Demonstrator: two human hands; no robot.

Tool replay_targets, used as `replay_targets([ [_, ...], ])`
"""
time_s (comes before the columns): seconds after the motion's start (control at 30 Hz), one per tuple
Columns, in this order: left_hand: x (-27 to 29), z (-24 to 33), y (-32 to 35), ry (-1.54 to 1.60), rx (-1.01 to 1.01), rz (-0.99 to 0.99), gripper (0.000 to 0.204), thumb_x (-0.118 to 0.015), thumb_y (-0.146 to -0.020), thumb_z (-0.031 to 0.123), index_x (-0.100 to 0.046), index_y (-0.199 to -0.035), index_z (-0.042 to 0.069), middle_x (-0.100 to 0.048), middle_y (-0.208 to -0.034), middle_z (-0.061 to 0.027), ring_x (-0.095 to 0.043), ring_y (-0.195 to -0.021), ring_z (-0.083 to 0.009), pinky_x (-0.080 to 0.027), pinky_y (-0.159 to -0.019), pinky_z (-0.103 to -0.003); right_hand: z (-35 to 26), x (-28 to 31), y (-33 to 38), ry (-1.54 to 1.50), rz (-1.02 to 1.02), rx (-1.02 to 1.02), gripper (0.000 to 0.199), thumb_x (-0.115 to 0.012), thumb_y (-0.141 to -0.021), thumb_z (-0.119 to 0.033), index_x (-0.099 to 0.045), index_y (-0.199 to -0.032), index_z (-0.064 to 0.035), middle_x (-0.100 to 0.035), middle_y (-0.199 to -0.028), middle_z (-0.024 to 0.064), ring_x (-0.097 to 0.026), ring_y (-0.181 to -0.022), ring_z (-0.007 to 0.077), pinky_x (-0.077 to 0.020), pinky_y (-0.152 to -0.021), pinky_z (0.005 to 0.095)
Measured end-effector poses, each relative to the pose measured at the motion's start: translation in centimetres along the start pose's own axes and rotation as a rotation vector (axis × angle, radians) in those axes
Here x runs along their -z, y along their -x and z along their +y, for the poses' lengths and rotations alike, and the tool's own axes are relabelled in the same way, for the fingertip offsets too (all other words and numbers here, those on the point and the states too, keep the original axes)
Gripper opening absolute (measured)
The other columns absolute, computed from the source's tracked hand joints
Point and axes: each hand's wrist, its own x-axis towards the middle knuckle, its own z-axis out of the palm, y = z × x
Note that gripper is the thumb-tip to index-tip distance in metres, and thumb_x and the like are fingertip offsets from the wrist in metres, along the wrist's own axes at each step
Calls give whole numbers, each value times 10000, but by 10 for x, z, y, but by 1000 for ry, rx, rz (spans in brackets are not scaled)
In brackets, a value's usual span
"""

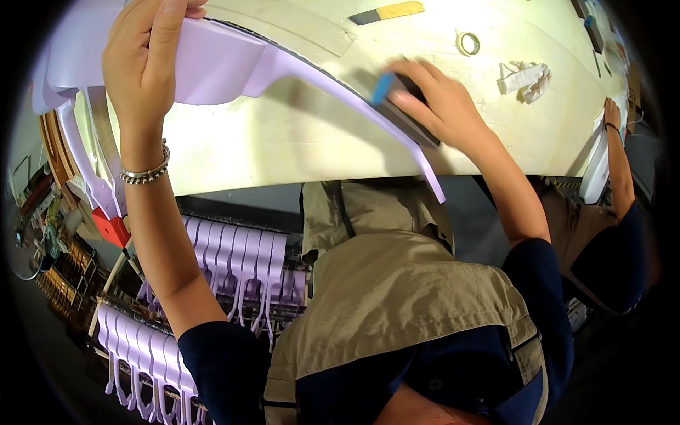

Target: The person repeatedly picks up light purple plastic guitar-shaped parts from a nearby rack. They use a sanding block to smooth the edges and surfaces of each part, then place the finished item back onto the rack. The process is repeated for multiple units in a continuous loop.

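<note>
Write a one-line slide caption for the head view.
Left hand steadies a lilac plastic panel while the right hand presses a blue-edged block along its edge.

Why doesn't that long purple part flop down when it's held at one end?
The purple part is probably stiff moulded plastic: its thin arm keeps its curve out past the table edge. It looks light, since the left hand steadies it alone. The right hand presses a sanding block on it, so it may flex slightly.

Navy sleeves, khaki vest, beaded bracelet (145,173)
</note>
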Motion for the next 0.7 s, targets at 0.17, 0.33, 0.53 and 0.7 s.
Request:
replay_targets([
  [0.17,-1,4,-1,4,20,-16,344,-381,-966,205,-650,-905,0,-665,-836,-72,-575,-920,-205,-356,-986,-348,15,11,50,-21,-123,-151,330,-501,-896,-341,-527,-1166,-153,-583,-1072,121,-581,-921,329,-460,-795,367],
  [0.33,-6,-3,-1,34,18,-3,340,-387,-969,203,-653,-909,0,-667,-835,-67,-574,-926,-201,-362,-974,-338,-7,9,15,-7,-59,-129,330,-523,-880,-346,-536,-1154,-163,-577,-997,119,-582,-834,322,-462,-742,366],
  [0.53,4,2,0,3,3,-19,327,-402,-972,190,-659,-933,-8,-668,-867,-69,-589,-900,-198,-402,-927,-320,39,12,89,-41,-71,-203,363,-503,-892,-363,-518,-1186,-150,-581,-1056,130,-599,-878,297,-461,-800,345],
  [0.7,-10,1,17,-132,-174,461,156,-608,-844,196,-651,-879,51,-649,-863,-63,-590,-810,-241,-423,-798,-364,52,46,63,-280,236,-273,368,-457,-933,-380,-508,-1215,-149,-621,-962,108,-593,-882,197,-456,-803,303],
])
